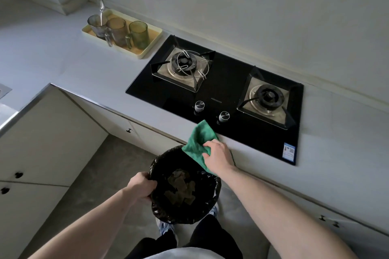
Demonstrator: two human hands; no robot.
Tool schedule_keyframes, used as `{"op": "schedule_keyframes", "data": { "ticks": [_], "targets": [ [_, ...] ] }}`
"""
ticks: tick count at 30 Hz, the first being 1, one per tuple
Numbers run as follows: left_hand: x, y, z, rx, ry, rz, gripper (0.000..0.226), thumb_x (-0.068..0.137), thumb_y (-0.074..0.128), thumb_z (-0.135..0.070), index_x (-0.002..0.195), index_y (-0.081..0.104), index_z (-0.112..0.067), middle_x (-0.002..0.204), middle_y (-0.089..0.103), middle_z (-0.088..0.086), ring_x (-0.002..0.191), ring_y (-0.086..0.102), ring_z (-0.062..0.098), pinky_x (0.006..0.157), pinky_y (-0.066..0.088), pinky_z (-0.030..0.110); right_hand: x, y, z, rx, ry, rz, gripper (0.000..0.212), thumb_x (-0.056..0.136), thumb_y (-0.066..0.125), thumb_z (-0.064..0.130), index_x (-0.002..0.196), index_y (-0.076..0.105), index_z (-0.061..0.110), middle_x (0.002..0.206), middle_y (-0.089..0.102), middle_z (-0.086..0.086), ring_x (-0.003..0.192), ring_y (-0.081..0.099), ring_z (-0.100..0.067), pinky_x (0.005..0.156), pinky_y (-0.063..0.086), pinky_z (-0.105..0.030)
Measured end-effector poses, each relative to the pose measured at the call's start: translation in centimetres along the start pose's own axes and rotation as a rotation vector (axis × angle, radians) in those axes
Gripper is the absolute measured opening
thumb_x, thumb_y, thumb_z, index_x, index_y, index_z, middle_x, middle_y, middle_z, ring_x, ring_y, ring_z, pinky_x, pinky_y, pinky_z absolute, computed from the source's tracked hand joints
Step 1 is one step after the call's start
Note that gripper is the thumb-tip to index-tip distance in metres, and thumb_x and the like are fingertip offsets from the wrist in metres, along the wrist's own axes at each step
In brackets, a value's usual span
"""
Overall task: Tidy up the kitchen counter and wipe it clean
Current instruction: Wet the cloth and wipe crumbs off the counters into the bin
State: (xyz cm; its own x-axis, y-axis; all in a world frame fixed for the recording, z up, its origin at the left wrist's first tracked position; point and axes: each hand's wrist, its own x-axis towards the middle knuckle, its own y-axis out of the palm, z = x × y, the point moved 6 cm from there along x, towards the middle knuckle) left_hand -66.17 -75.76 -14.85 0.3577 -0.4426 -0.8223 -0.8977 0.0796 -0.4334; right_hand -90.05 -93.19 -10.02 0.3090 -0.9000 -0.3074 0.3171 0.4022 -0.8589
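At the front edge of the desk (pixel 263 154), the right hand (pixel 216 154) pinches a green cloth (pixel 200 143), which drapes off the lip and over the rim of a bin lined with a black bag (pixel 183 187). The left hand (pixel 142 185) curls round the bin's near-left rim and holds it up just under the edge, apparently so that whatever the cloth sweeps off drops straight in. Scraps of litter (pixel 181 189) already lie at the bottom of the bag. Just beyond the cloth sits the black gas hob (pixel 227 82), its two knobs near the cloth's upper corner. Well off to the left, a yellow tray (pixel 151 45) carries three tinted mugs (pixel 116 27), looking already tidied. Judging by this, the wipe-down is well underway.
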Motion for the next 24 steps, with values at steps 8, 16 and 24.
{"op": "schedule_keyframes", "data": {
  "ticks": [8, 16, 24],
  "targets": [
    [-0.8, 0.7, 0.4, 0.046, 0.006, 0.027, 0.018, 0.078, 0.058, -0.01, 0.086, 0.074, -0.013, 0.074, 0.075, 0.007, 0.054, 0.074, 0.022, 0.05, 0.06, 0.032, -7.9, -1.2, -2.7, 0.339, 0.029, 0.015, 0.043, 0.086, 0.078, 0.024, 0.128, 0.066, 0.026, 0.121, 0.067, 0.014, 0.109, 0.06, -0.004, 0.103, 0.046, -0.024],
    [-2.0, 3.9, 1.3, 0.028, 0.017, 0.053, 0.017, 0.075, 0.058, -0.008, 0.081, 0.073, -0.012, 0.077, 0.076, 0.011, 0.059, 0.076, 0.026, 0.058, 0.065, 0.041, -10.3, -10.6, -12.0, 0.187, 0.094, -0.344, 0.033, 0.084, 0.08, 0.02, 0.113, 0.065, 0.023, 0.106, 0.069, 0.008, 0.1, 0.062, -0.017, 0.086, 0.05, -0.032],
    [-4.7, 9.0, -0.5, 0.012, -0.003, -0.019, 0.015, 0.077, 0.058, -0.005, 0.083, 0.072, -0.008, 0.074, 0.074, 0.013, 0.054, 0.074, 0.027, 0.048, 0.061, 0.035, -7.3, -15.6, -21.6, -0.008, 0.088, -0.417, 0.032, 0.085, 0.077, 0.014, 0.115, 0.066, 0.019, 0.113, 0.07, 0.001, 0.103, 0.055, -0.029, 0.086, 0.048, -0.037]
  ]
}}
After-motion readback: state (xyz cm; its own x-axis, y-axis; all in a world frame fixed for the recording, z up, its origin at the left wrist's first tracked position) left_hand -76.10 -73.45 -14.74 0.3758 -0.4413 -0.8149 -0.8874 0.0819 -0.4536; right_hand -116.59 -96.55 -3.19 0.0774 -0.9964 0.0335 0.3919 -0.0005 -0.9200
